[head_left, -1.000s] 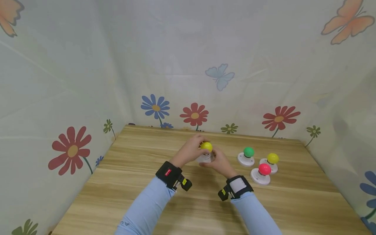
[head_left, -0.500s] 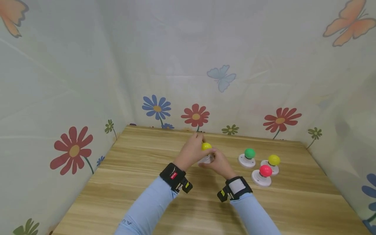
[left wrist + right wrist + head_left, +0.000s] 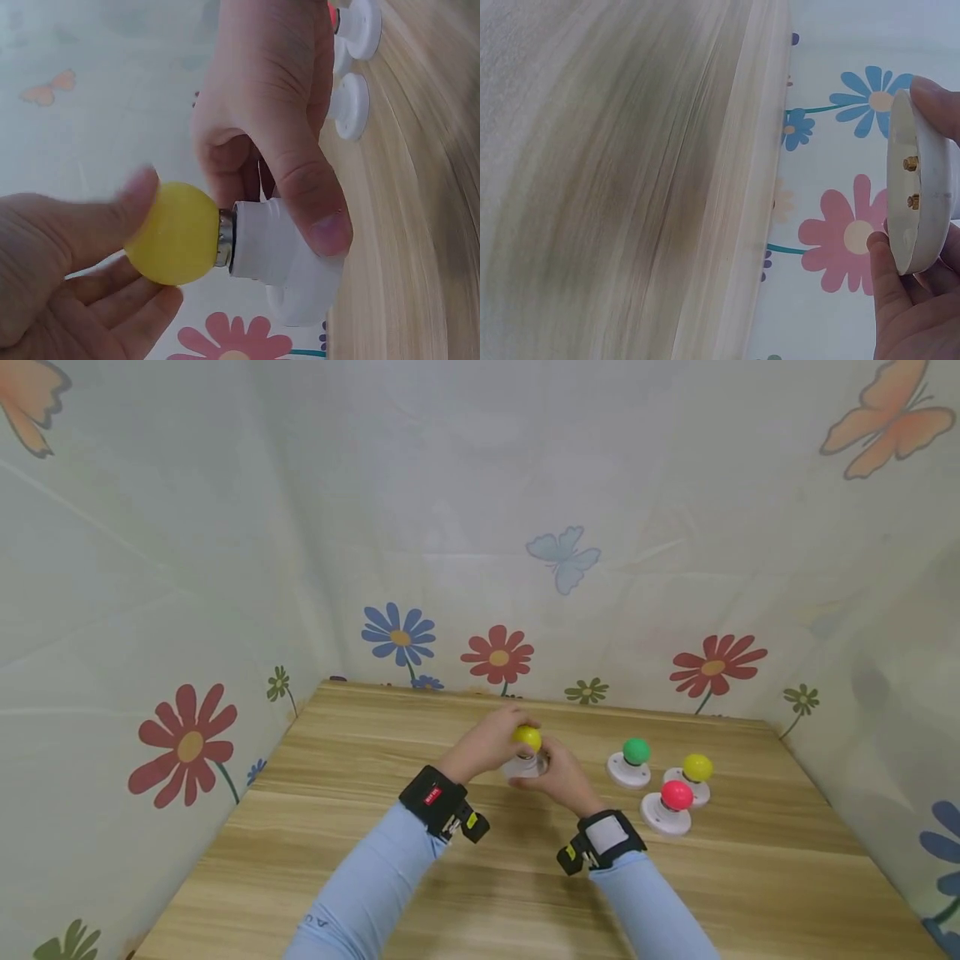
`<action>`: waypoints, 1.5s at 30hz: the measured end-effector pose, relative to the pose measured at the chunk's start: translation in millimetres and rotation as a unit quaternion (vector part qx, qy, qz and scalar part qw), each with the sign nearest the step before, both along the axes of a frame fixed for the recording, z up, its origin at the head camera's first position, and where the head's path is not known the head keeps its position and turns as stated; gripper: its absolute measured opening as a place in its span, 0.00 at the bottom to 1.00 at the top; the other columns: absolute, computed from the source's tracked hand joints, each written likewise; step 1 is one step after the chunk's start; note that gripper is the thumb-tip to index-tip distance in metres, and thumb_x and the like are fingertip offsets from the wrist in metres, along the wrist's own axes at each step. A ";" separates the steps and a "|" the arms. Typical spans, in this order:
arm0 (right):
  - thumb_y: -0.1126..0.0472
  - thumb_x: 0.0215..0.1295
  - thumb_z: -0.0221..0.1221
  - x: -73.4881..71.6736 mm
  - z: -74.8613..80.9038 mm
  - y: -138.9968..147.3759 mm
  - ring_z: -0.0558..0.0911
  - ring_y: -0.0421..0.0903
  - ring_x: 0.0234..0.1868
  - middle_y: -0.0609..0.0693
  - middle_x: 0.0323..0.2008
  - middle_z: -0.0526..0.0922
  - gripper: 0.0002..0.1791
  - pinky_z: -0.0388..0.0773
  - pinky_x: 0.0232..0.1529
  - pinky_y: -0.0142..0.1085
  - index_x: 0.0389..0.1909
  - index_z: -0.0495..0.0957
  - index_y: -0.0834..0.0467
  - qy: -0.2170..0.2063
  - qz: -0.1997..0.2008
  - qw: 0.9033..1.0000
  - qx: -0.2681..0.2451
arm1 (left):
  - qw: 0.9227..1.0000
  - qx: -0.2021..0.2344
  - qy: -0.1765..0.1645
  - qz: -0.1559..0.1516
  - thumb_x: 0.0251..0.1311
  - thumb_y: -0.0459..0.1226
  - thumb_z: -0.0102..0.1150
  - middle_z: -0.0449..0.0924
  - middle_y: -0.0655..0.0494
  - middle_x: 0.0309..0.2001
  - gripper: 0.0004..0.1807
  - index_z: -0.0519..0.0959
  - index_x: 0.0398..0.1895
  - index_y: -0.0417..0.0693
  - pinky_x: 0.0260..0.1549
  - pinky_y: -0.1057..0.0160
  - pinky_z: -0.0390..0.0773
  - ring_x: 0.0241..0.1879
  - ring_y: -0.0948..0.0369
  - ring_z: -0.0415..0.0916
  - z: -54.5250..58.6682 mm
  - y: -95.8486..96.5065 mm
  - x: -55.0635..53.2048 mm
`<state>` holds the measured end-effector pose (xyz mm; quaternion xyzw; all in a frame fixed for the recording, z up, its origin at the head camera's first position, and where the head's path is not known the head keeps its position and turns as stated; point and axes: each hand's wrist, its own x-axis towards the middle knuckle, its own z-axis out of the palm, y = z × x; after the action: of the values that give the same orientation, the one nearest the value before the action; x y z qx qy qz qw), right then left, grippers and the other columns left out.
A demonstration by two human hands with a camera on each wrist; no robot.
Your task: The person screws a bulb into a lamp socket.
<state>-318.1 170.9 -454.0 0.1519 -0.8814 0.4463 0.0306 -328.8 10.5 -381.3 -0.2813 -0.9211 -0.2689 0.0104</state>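
In the head view my left hand [image 3: 483,747] has its thumb and fingers around a round yellow light bulb [image 3: 528,738]. My right hand [image 3: 564,781] grips the white lamp holder [image 3: 522,767] under that bulb. Seen from the left wrist, the yellow bulb [image 3: 176,236] stands in the mouth of the lamp holder [image 3: 256,241], and part of its metal collar [image 3: 224,237] shows outside. The left thumb [image 3: 139,196] lies against the bulb. The right wrist view shows the holder's hollow underside [image 3: 904,195] with brass screws, raised off the table.
On the wooden table [image 3: 360,860], to the right, stand three white lamp holders with a green bulb [image 3: 636,751], another yellow bulb [image 3: 697,767] and a red bulb [image 3: 677,794]. A flower-printed curtain [image 3: 450,527] encloses the table at the back and sides.
My left hand has rolled over the bulb toward the right hand and then turned back. The right hand keeps its grip on the lamp holder in about the same place.
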 end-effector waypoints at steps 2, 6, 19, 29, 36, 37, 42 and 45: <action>0.55 0.47 0.75 -0.9 -1.7 0.0 0.75 0.56 0.60 0.58 0.59 0.75 0.39 0.70 0.62 0.54 0.61 0.70 0.60 -0.002 0.000 1.000 0.003 | 1.000 0.005 -0.002 0.022 0.60 0.45 0.64 0.70 0.47 0.61 0.31 0.70 0.65 0.45 0.53 0.62 0.78 0.54 0.55 0.73 0.7 -0.1 1.5; 0.56 0.47 0.75 -1.3 -2.7 -0.7 0.73 0.56 0.63 0.57 0.61 0.74 0.40 0.67 0.65 0.54 0.63 0.70 0.56 -0.008 0.007 1.000 -0.010 | 0.996 0.003 0.024 0.082 0.58 0.54 0.63 0.70 0.46 0.55 0.35 0.69 0.62 0.42 0.44 0.63 0.81 0.45 0.56 0.75 2.1 1.5 7.4; 0.57 0.47 0.75 -1.7 -1.1 -0.8 0.76 0.54 0.58 0.56 0.57 0.76 0.37 0.70 0.62 0.53 0.60 0.71 0.57 -0.007 0.009 1.000 -0.015 | 0.994 -0.045 0.058 0.081 0.55 0.53 0.67 0.75 0.51 0.47 0.27 0.77 0.49 0.43 0.37 0.68 0.79 0.37 0.61 0.74 3.3 5.8 9.7; 0.55 0.47 0.75 -1.5 -1.2 -0.5 0.77 0.54 0.56 0.57 0.56 0.77 0.39 0.73 0.60 0.52 0.60 0.70 0.60 0.002 -0.002 1.000 0.006 | 0.999 -0.026 -0.008 0.018 0.55 0.37 0.69 0.74 0.48 0.60 0.33 0.70 0.66 0.44 0.57 0.60 0.75 0.56 0.54 0.74 13.1 3.9 8.1; 0.58 0.47 0.75 -1.2 -3.2 -1.1 0.77 0.55 0.57 0.58 0.56 0.77 0.37 0.71 0.61 0.52 0.59 0.71 0.59 0.006 0.004 1.000 -0.013 | 0.990 -0.053 0.084 0.103 0.56 0.62 0.60 0.73 0.45 0.51 0.42 0.69 0.61 0.37 0.37 0.63 0.83 0.39 0.58 0.76 0.5 6.1 10.9; 0.58 0.47 0.75 -0.9 -3.5 -1.3 0.77 0.55 0.56 0.57 0.56 0.77 0.36 0.72 0.61 0.52 0.59 0.72 0.59 0.006 0.006 1.000 -0.015 | 0.987 -0.062 0.098 0.110 0.56 0.62 0.60 0.74 0.46 0.48 0.41 0.70 0.59 0.37 0.35 0.64 0.83 0.37 0.59 0.76 -1.7 6.6 11.4; 0.57 0.47 0.75 -0.8 -5.7 -1.0 0.78 0.53 0.54 0.56 0.54 0.77 0.35 0.74 0.59 0.51 0.58 0.72 0.59 0.013 0.012 1.000 -0.013 | 0.984 -0.074 0.114 0.117 0.55 0.60 0.63 0.76 0.51 0.42 0.35 0.74 0.51 0.40 0.30 0.66 0.82 0.32 0.62 0.75 -7.9 8.1 11.9; 0.58 0.47 0.75 -0.9 -6.0 -0.8 0.78 0.54 0.53 0.58 0.53 0.78 0.36 0.74 0.58 0.51 0.58 0.72 0.61 0.019 0.012 1.000 -0.009 | 0.988 -0.069 0.093 0.100 0.56 0.54 0.66 0.76 0.51 0.43 0.29 0.75 0.50 0.42 0.36 0.66 0.82 0.36 0.61 0.76 -5.8 8.2 10.9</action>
<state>-319.0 170.2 -460.0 0.1705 -0.8749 0.4511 0.0435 -318.0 18.7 -387.1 -0.2112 -0.9561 -0.1747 0.1033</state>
